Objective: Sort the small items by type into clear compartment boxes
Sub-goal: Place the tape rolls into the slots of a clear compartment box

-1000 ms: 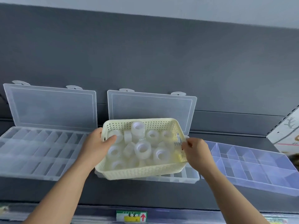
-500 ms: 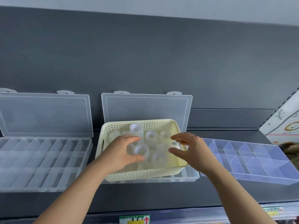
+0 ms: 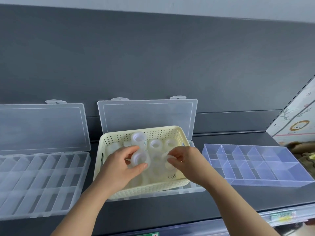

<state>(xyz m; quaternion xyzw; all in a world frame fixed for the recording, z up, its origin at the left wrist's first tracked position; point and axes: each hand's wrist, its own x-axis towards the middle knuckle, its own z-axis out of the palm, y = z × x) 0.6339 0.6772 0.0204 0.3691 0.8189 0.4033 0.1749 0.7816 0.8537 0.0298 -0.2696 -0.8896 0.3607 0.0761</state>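
Observation:
A pale yellow perforated basket (image 3: 170, 132) rests on the middle clear compartment box (image 3: 192, 189), whose lid stands open behind it. Several clear tape rolls (image 3: 155, 145) lie inside the basket. My left hand (image 3: 119, 167) reaches into the basket, its thumb and fingers curled round one tape roll (image 3: 141, 159). My right hand (image 3: 187, 160) is also in the basket and pinches another tape roll (image 3: 167, 158) with its fingertips. An open frosted compartment box (image 3: 39, 181) lies to the left. A bluish clear divided box (image 3: 252, 164) lies to the right.
All boxes sit on a dark grey shelf (image 3: 170, 205) against a grey back panel. A printed carton (image 3: 296, 123) and a brownish object (image 3: 305, 150) stand at the far right. A price rail (image 3: 283, 217) runs along the shelf's front edge.
Both hands let go of the basket's sides after setting it on the middle box, then moved inside it. Each now has fingers on a tape roll.

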